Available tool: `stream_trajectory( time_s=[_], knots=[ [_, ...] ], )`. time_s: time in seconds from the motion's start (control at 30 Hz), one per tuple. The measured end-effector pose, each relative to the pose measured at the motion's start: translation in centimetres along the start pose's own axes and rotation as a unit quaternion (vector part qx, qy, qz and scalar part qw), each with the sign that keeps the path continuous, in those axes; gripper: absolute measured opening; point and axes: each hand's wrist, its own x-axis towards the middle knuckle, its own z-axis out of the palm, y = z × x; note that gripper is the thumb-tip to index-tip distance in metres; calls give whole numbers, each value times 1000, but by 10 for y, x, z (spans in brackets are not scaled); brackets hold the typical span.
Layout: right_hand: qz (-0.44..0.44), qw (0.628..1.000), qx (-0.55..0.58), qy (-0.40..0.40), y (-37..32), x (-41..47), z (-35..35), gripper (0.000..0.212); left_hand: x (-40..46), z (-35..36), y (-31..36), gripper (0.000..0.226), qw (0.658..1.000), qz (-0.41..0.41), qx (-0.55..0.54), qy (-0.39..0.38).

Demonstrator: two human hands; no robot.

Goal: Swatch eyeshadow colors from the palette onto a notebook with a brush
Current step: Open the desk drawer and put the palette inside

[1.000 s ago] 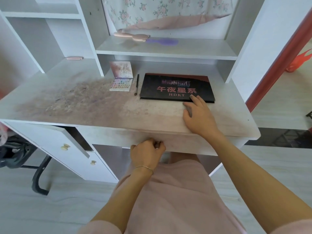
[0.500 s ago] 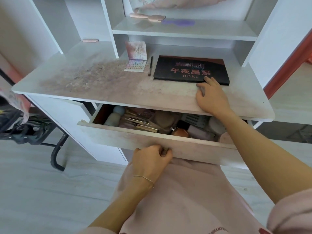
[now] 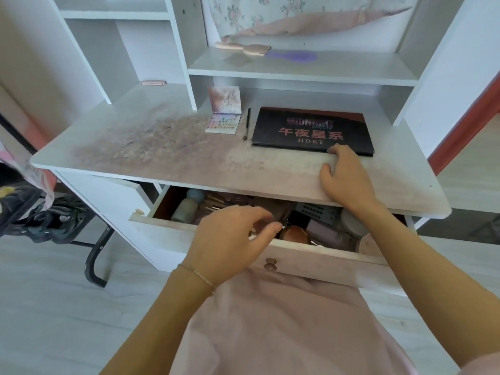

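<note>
A small open eyeshadow palette with pastel pans stands on the desk, lid upright. A thin dark brush lies just right of it. A large black closed palette or book with red lettering lies further right. My right hand rests on the desk, fingertips curled at the black cover's front edge. My left hand reaches over the open drawer, fingers loosely curled above the clutter; whether it holds anything is unclear.
The drawer holds several cosmetics: bottles, a brown round object, a dark comb-like item, pouches. Its knob faces me. A shelf above the desk carries a pink brush and purple comb. A chair with clothes stands left.
The drawer was pulled out from shut to open. My left hand let go of the knob and moved up over the drawer's contents. The right hand stayed on the desk.
</note>
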Motion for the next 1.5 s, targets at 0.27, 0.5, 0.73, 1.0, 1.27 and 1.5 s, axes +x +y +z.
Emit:
stream_trajectory(
  time_s=[0.27,0.5,0.73,1.0,1.27,1.5],
  knots=[
    [33,994,74,67,12,10,-4,33,101,25,-22,25,995,-13,-9,98],
    [65,993,-71,65,31,45,-5,42,166,51,-44,54,993,-94,49,42],
    [78,984,-161,-20,39,53,0,51,167,69,-50,66,988,-76,130,-25],
    [67,985,-150,46,15,-10,-16,36,105,41,-33,42,994,-74,73,39],
    [57,989,-111,74,7,-13,-29,27,99,25,-41,43,986,-151,9,70],
    [-17,984,-136,-117,4,63,2,58,118,53,-43,66,981,-160,98,59]
  ],
)
